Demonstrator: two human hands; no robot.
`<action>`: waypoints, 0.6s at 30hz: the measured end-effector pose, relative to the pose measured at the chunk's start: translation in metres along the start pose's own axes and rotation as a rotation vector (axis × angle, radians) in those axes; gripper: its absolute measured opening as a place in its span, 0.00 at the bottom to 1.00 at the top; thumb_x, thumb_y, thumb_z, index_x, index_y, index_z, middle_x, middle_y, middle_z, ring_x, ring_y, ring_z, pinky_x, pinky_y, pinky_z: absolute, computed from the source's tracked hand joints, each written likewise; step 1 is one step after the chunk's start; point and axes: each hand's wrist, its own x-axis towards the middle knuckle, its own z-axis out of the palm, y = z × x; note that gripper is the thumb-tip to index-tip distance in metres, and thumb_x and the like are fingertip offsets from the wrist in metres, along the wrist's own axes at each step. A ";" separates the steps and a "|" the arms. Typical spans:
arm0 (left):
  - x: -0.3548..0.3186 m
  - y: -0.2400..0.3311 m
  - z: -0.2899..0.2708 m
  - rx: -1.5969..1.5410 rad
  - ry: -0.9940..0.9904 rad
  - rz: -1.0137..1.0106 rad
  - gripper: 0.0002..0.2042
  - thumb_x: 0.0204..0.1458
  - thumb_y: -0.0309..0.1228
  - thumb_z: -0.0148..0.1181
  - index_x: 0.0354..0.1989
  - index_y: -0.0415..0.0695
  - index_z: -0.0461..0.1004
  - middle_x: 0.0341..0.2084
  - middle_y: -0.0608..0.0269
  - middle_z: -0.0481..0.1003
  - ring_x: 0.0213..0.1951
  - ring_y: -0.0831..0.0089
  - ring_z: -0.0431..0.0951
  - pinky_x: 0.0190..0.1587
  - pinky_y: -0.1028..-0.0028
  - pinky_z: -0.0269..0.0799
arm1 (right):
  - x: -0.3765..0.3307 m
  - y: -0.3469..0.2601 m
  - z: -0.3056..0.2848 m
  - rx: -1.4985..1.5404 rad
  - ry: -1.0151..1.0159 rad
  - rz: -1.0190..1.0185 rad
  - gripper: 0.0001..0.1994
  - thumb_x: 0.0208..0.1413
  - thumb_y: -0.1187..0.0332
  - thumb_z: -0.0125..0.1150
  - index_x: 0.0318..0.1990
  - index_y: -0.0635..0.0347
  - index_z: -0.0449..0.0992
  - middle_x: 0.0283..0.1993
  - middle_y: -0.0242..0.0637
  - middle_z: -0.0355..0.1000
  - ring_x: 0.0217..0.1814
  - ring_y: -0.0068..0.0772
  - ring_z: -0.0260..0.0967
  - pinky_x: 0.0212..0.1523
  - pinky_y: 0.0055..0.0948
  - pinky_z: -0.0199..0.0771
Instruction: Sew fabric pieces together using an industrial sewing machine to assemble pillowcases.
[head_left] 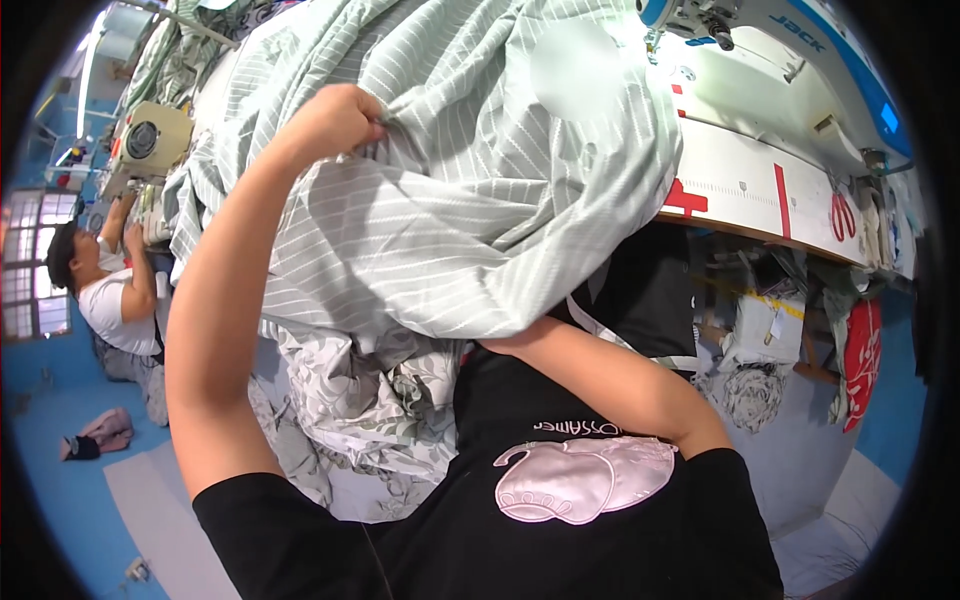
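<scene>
Head view. The left hand (335, 120) is raised to the upper centre of the picture, its fingers closed in a pinch on a fold of the striped sheet (480, 170). The right hand is not visible: the right forearm (610, 375) runs from the lower right up under the hanging cloth, so whether its fingers are closed or spread cannot be told.

The striped sheet lies heaped over the tabletop (740, 180) in front of the sewing machine (790, 45) and drapes down over the near edge into the person's lap.

To handle this step well, judged from the picture: keep the pinch close to the cloth edge, keep the lifted fold taut between the two hands, and hold the bulk clear of the needle area so that no loose layer gets caught.

Materials and shapes:
- Striped sheet: thin woven cloth, pale grey-green with narrow white stripes; soft, falls in deep folds.
- Leaf-print fabric (370, 400): grey and white, crumpled, lying below the striped sheet.
- Tabletop: smooth white surface with red marks and a ruled scale.
- Sewing machine: hard white casing with blue trim.
- Scissors (842, 215): red handles, at the right end of the tabletop.

At the left edge, another person (115, 295) in a white shirt works at a separate station above the blue floor (60, 490).
</scene>
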 end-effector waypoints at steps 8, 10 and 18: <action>0.036 -0.104 -0.058 0.458 0.277 -0.293 0.10 0.49 0.32 0.56 0.36 0.44 0.81 0.35 0.51 0.81 0.41 0.54 0.81 0.42 0.58 0.75 | -0.197 -0.105 0.066 -0.762 -0.122 -0.008 0.17 0.60 0.64 0.61 0.53 0.62 0.76 0.49 0.41 0.76 0.52 0.27 0.73 0.52 0.29 0.73; 0.041 -0.132 -0.070 0.506 0.377 -0.328 0.13 0.50 0.33 0.53 0.39 0.48 0.82 0.41 0.51 0.81 0.47 0.49 0.80 0.45 0.55 0.75 | -0.267 -0.107 0.031 -0.923 0.041 0.104 0.16 0.60 0.64 0.60 0.52 0.62 0.76 0.47 0.40 0.76 0.49 0.26 0.73 0.49 0.28 0.73; 0.076 -0.159 0.003 0.427 0.480 -0.503 0.15 0.56 0.36 0.50 0.45 0.46 0.80 0.48 0.49 0.78 0.51 0.48 0.78 0.51 0.52 0.73 | -0.249 -0.119 -0.029 -1.352 0.673 0.370 0.12 0.60 0.68 0.60 0.50 0.62 0.75 0.40 0.34 0.74 0.40 0.21 0.71 0.41 0.25 0.71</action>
